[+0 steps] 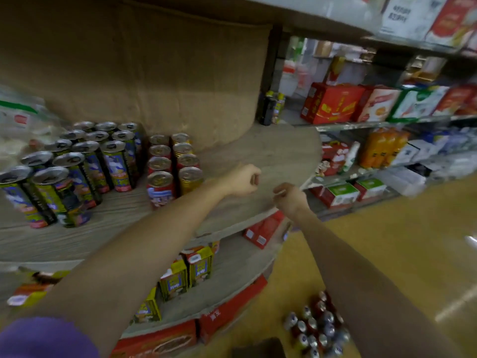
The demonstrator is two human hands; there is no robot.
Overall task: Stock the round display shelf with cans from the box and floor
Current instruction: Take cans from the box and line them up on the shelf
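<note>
The round display shelf (260,153) has a wood-grain tier around a cardboard core (154,73). On the tier stand several tall blue-and-yellow cans (77,166), and to their right two rows of short red and gold cans (173,164). My left hand (242,180) hovers over the bare tier just right of the short cans, fingers curled, with nothing in it. My right hand (290,198) is at the tier's edge, fingers curled, and nothing shows in it. Several loose cans (317,324) lie on the floor below my right forearm. A dark box corner (258,347) shows at the bottom.
The lower tier holds yellow drink cartons (185,272) and red packs (263,231). Red cases (227,311) line the base. Metal store shelves (361,125) with boxes and bottles run along the right. The yellow floor (387,241) lies between them.
</note>
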